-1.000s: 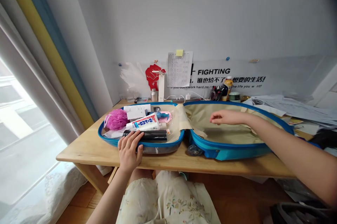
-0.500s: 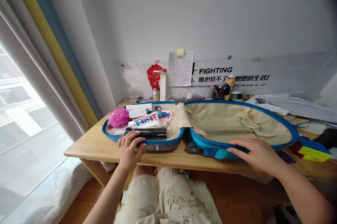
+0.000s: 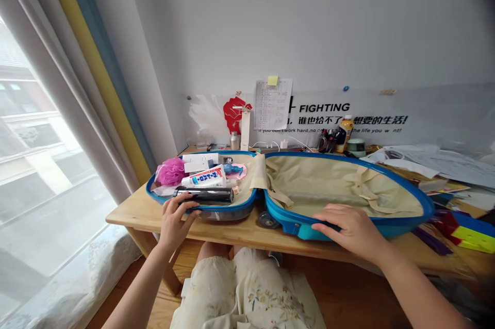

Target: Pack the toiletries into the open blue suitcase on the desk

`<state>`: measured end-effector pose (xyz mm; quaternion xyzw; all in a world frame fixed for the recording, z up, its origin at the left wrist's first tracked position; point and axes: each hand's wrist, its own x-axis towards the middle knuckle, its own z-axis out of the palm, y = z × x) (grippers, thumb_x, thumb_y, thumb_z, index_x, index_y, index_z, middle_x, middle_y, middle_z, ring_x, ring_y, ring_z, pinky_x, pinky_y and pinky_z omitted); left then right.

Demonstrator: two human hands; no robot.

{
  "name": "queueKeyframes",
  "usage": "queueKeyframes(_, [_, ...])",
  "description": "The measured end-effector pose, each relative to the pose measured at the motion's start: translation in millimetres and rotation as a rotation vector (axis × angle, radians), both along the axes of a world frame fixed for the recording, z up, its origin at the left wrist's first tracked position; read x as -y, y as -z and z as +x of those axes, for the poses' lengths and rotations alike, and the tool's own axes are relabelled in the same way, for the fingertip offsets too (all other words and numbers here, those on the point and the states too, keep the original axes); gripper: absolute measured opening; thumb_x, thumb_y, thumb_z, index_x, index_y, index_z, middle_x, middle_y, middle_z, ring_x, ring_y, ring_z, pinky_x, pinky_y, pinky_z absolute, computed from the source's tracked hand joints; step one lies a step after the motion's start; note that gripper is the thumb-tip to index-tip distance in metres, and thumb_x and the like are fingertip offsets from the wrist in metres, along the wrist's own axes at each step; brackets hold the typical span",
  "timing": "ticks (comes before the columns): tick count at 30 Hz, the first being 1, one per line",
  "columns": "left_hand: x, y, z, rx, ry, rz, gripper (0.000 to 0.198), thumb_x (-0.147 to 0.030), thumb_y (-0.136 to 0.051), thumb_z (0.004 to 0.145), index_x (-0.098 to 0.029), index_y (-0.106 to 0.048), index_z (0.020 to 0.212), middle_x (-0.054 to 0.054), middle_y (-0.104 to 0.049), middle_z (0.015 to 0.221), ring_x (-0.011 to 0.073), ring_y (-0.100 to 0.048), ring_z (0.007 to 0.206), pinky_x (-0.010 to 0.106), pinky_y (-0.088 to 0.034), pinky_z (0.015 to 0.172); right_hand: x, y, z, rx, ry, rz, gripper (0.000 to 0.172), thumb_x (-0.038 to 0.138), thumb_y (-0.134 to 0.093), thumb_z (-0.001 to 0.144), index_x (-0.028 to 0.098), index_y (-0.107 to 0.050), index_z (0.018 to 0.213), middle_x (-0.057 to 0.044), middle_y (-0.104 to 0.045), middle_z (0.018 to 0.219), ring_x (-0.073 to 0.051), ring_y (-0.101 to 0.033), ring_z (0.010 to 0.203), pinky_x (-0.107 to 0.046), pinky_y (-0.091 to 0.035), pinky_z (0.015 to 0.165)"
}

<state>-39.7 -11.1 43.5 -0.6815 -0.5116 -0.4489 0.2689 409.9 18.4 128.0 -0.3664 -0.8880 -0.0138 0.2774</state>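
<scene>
A small blue suitcase (image 3: 309, 231) lies spread open on a wooden table. My left hand (image 3: 178, 220) curls over the front rim of its left half, fingertips inside by a black cylinder (image 3: 204, 195). In that half lie a pink bath puff (image 3: 170, 171), a toothpaste tube (image 3: 204, 178), white boxes (image 3: 200, 161) and a blue pump-like item (image 3: 233, 169). My right hand (image 3: 348, 226) grips the front rim of the right half, thumb outside and fingers over the edge. Beige lining with straps (image 3: 367, 190) shows in that half.
The table's (image 3: 127, 210) left corner is near the curtain (image 3: 65, 35). Behind the suitcase stand a small metallic bottle (image 3: 234, 140), a white stand (image 3: 245, 130) and a yellow-labelled bottle (image 3: 345, 133). Papers (image 3: 433, 164) and colourful blocks (image 3: 474, 231) crowd the right side.
The suitcase has slid left along the table, with both my hands staying on its front rim. The view has shifted slightly left. The items inside have moved along with the suitcase.
</scene>
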Motion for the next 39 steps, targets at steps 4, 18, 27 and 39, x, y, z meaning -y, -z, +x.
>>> queueKeyframes(4, [6, 0.3, -18, 0.035, -0.007, -0.013, 0.016, -0.036, -0.057, 0.095, -0.027, -0.069, 0.093, 0.006, -0.069, 0.112, 0.0249, -0.063, 0.107, 0.041, -0.046, 0.094, -1, 2.5, -19, 0.028, -0.055, 0.095, 0.031, 0.042, -0.047, 0.096, 0.029, -0.074, 0.085, -0.001, -0.075, 0.079, -0.015, -0.069, 0.072, -0.027, -0.052, 0.065])
queueKeyframes(18, [23, -3.6, -55, 0.097, -0.138, -0.077, 0.021, -0.040, -0.053, 0.094, -0.027, -0.068, 0.098, 0.005, -0.071, 0.115, 0.0263, -0.064, 0.109, 0.046, -0.048, 0.100, -8, 18.8, -74, -0.052, -0.096, 0.435, 0.026, 0.035, -0.049, 0.098, 0.023, -0.069, 0.085, 0.003, -0.072, 0.073, -0.010, -0.063, 0.065, -0.026, -0.043, 0.062])
queueKeyframes(27, [29, -18.8, -55, 0.182, -0.108, -0.172, 0.031, -0.043, -0.044, 0.097, -0.025, -0.068, 0.104, 0.007, -0.069, 0.116, 0.0241, -0.065, 0.110, 0.042, -0.051, 0.098, -12, 49.4, -13, -0.143, 0.162, 0.725, 0.023, 0.032, -0.047, 0.097, 0.024, -0.066, 0.108, -0.004, -0.075, 0.102, -0.022, -0.066, 0.104, -0.043, -0.028, 0.111])
queueKeyframes(39, [-57, -112.9, -83, -0.128, -0.571, -0.763, 0.051, -0.027, -0.033, 0.096, -0.021, -0.049, 0.144, 0.008, -0.055, 0.146, 0.0249, -0.049, 0.135, 0.040, -0.040, 0.111, -65, 98.4, 44, -0.373, 0.329, 0.967, 0.046, 0.047, -0.028, 0.097, 0.021, -0.063, 0.111, -0.012, -0.070, 0.104, -0.028, -0.062, 0.110, -0.045, -0.034, 0.106])
